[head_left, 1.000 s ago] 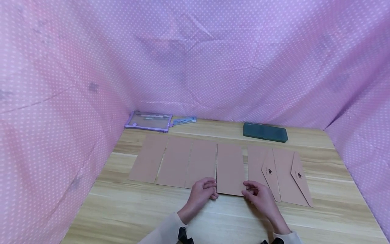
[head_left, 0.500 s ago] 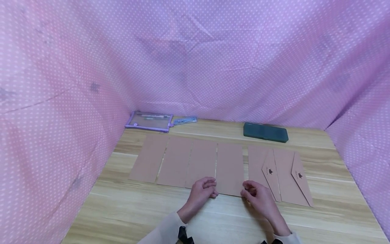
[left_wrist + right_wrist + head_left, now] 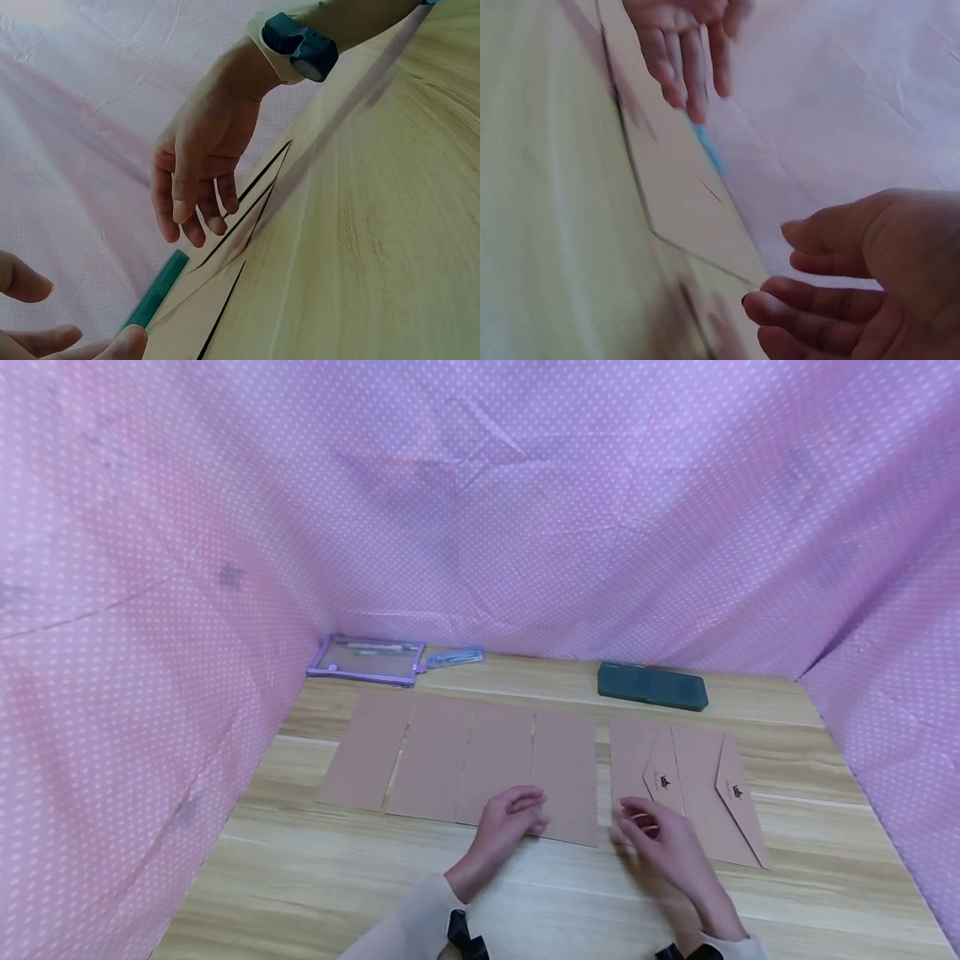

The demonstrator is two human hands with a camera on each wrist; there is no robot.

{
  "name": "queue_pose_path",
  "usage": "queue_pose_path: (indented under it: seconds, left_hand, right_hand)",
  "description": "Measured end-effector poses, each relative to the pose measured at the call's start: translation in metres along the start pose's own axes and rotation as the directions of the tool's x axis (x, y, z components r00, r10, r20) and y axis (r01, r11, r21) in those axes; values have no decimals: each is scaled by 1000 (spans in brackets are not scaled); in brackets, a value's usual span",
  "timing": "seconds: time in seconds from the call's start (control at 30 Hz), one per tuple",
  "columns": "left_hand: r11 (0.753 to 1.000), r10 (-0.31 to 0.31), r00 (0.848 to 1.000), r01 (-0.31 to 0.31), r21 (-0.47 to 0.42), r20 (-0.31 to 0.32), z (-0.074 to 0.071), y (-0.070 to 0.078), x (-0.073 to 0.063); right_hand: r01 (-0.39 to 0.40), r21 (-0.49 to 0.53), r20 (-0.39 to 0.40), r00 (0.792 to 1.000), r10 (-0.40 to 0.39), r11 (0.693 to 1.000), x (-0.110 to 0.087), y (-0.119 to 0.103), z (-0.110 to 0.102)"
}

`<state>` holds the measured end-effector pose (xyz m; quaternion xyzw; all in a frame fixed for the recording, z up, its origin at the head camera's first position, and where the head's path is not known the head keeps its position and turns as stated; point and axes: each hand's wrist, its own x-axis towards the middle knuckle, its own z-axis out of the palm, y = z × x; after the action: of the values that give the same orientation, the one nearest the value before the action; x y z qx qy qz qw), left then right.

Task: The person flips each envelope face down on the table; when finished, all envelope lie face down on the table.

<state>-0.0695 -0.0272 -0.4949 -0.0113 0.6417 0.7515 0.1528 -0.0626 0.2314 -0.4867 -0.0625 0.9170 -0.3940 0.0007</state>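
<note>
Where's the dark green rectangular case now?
In the head view, the green case lies right of centre on the wooden table, beyond two brown crown-printed envelopes.

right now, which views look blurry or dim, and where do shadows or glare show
Head view: fairly sharp, a shadow beside the right hand on the pale wooden table; left wrist view: dim, a bright patch top left on the pink dotted cloth; right wrist view: hazy, the left hand blurred.

I see pink-brown envelopes (image 3: 567, 760) on the tabletop (image 3: 300, 877) of yellowish wood grain; two toward its right edge carry black crowns (image 3: 664, 782). Along its far edge are a dark green case (image 3: 652, 686), a purple-edged pouch (image 3: 367, 662) and white-dotted pink cloth (image 3: 480, 527).
</note>
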Motion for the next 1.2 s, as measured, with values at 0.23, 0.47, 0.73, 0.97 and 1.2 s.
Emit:
queue_pose_path:
  seconds: [0.23, 0.47, 0.73, 0.97, 1.2]
  left_hand:
    - [999, 34, 998, -32, -36, 49, 14, 4, 5]
    - [995, 30, 982, -11, -101, 186, 28, 2, 12]
    - [972, -18, 959, 83, -218, 281, 49, -5, 20]
    - [949, -11, 951, 108, -297, 310, 63, -10, 30]
    - [929, -38, 951, 147, -339, 308, 73, -15, 37]
  right_hand:
    - [88, -104, -87, 991, -97, 991, 2, 23, -31]
    - [149, -243, -92, 980, -176, 959, 3, 46, -52]
    - [131, -247, 28, 991, -128, 960, 3, 66, -61]
    - [109, -244, 42, 994, -102, 964, 5, 75, -62]
    - [80, -222, 130, 990, -52, 972, 8, 82, -59]
